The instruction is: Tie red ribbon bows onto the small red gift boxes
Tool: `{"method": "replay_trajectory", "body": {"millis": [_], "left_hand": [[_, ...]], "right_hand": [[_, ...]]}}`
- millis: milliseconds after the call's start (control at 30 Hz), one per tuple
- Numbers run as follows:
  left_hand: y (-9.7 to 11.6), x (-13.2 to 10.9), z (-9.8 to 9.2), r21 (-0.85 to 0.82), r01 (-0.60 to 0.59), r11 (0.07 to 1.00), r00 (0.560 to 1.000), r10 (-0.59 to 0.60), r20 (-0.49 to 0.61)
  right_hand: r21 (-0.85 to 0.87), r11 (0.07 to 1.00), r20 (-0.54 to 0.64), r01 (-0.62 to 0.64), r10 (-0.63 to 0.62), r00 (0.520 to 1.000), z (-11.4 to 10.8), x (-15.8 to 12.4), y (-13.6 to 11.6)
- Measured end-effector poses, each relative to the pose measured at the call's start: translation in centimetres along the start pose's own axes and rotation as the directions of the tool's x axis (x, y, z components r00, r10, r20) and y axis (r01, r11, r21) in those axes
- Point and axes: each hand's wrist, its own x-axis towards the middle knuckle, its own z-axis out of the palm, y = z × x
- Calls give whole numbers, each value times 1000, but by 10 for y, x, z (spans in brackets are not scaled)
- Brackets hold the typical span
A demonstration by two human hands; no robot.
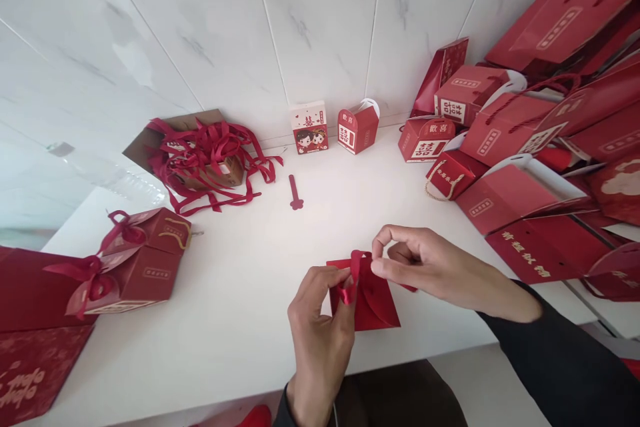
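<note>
A red gift box [376, 303] with a curved flap lies on the table close to me. A shiny red ribbon [355, 268] stands up in a loop over its top. My left hand [323, 317] is closed at the box's left side, thumb and fingers gripping the ribbon. At the upper right of the box, my right hand [415, 259] pinches the ribbon's other part between thumb and forefinger. Those fingertips partly hide the ribbon end. The left hand covers the box's left part.
Cut ribbons spill from a cardboard box [227, 172] at the back left. Ribbon-tied boxes [155, 260] stand at left, and many red boxes [520, 193] crowd the right. A small red strip [295, 192] and two little boxes [309, 130] sit toward the tiled wall.
</note>
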Motion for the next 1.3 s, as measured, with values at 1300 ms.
{"method": "replay_trajectory", "body": {"millis": [1300], "left_hand": [[-10,-36,-30,-524,677,518,680,-711,176]], "right_hand": [[185,982,-514,-43,134,848,30,-34,50]]}}
